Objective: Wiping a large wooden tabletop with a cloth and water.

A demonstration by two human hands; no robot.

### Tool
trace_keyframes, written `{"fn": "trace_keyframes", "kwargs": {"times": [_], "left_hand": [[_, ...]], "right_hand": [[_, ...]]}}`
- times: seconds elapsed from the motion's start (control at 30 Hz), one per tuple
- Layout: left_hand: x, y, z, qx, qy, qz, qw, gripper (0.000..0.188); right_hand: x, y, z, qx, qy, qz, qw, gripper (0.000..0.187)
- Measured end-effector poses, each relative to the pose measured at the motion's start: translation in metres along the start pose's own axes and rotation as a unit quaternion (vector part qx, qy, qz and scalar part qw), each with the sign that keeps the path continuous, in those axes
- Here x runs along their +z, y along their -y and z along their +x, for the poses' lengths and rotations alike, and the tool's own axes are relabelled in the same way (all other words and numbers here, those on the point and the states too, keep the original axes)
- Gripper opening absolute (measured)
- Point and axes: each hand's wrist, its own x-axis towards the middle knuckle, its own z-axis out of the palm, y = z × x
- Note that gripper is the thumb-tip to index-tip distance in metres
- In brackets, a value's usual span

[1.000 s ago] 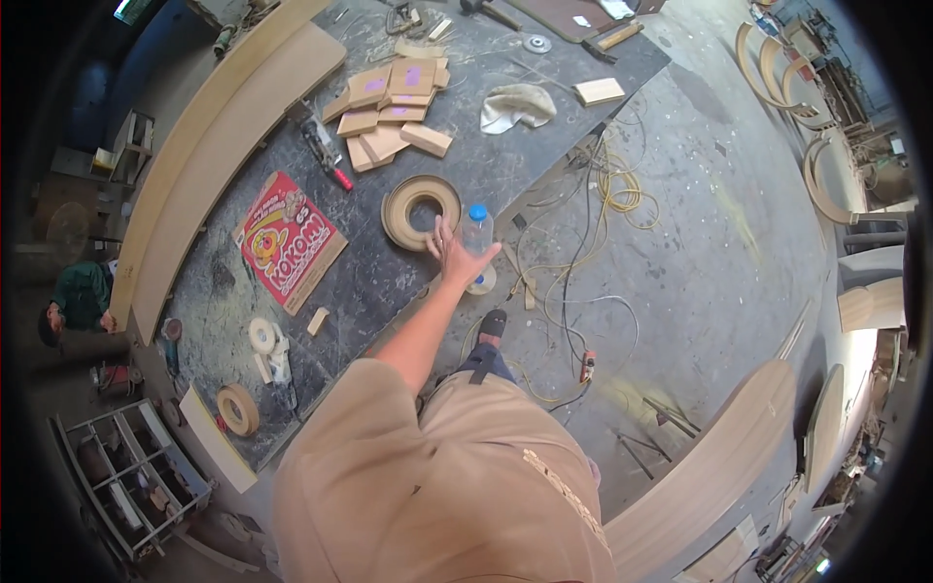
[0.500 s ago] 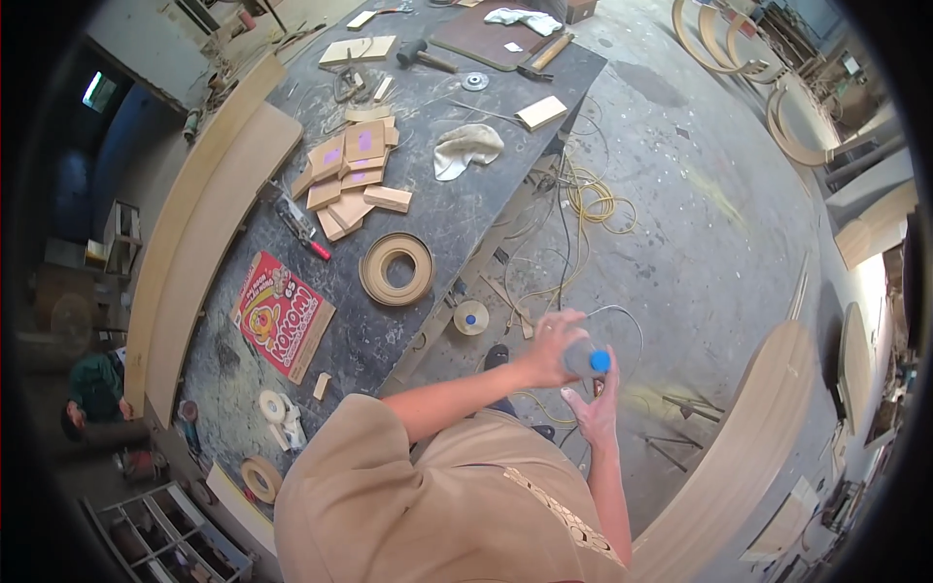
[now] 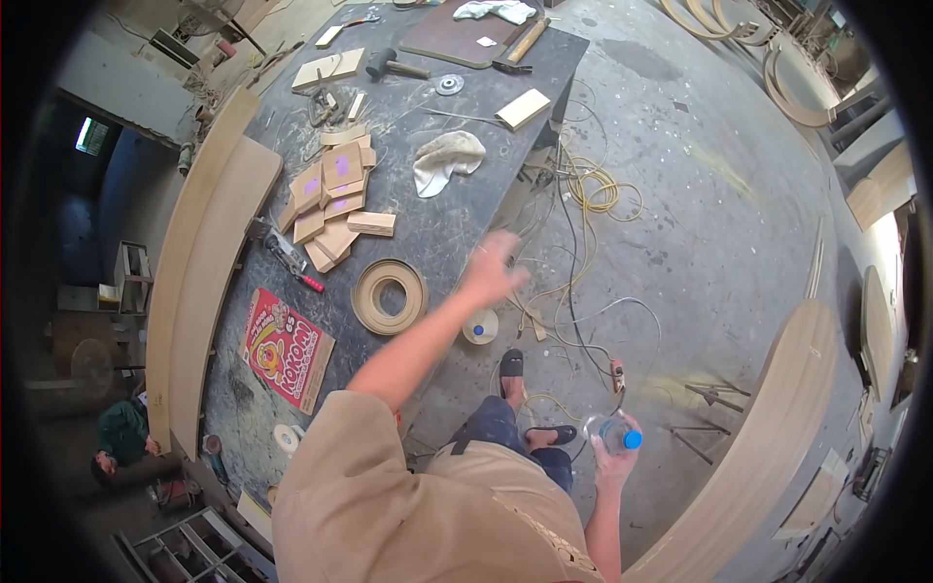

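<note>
two hands, one bottle: the right hand [image 3: 612, 470], between 4 and 5 o'clock of the view's centre, has its fingers wrapped around one clear plastic bottle [image 3: 609, 430] with one blue cap [image 3: 633, 440]; the left hand [image 3: 494, 267], just up from the centre towards 1 o'clock, is blurred, its fingers spread, near the edge of the dark table [image 3: 437, 219]; on that table lie two hammers, a black mallet [image 3: 382, 65] at 11 o'clock and a wooden-handled hammer [image 3: 528, 40] between 12 and 1; one white cloth [image 3: 449, 162] at 12; one pile of wooden blocks [image 3: 335, 185] at 10, overlapping too much to count; one clamp [image 3: 284, 255] with a red handle between 9 and 10; one coiled strip roll [image 3: 362, 296] at 9; one flat red carton [image 3: 287, 350] at 8; containers: the bottle is see-through, but what is in it cannot be told; a second, round container [image 3: 483, 320], also blue-capped, is at 6 o'clock from the left hand, over the floor beside the table, its contents not clear; two slippered feet [image 3: 552, 436] stand at 5 o'clock
</note>
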Motion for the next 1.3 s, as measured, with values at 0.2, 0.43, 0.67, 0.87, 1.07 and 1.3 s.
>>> {"fn": "trace_keyframes", "kwargs": {"times": [0.2,0.43,0.67,0.87,1.07,1.3], "left_hand": [[-0.08,0.16,0.1,-0.277,-0.259,0.115,0.918,0.065],[-0.091,0.17,0.147,-0.354,-0.155,0.174,0.906,0.089],[-0.073,0.179,0.139,-0.355,-0.098,0.247,0.896,0.055],[-0.078,0.152,0.122,-0.158,-0.343,0.118,0.918,0.028],[-0.049,-0.03,0.043,0.075,-0.289,-0.076,0.951,0.021],[0.0,-0.142,-0.1,-0.106,-0.051,-0.222,0.968,0.017]], "right_hand": [[-0.013,-0.01,-0.011,0.148,-0.021,0.033,0.988,0.07],[-0.013,-0.047,-0.018,0.156,-0.004,-0.016,0.988,0.072],[-0.013,-0.047,-0.023,0.129,0.028,-0.014,0.991,0.072],[-0.031,-0.035,-0.039,0.138,0.029,0.003,0.99,0.072],[-0.059,-0.022,-0.066,0.116,-0.06,-0.022,0.991,0.067],[-0.095,-0.03,-0.135,0.048,-0.128,0.035,0.99,0.071]]}}
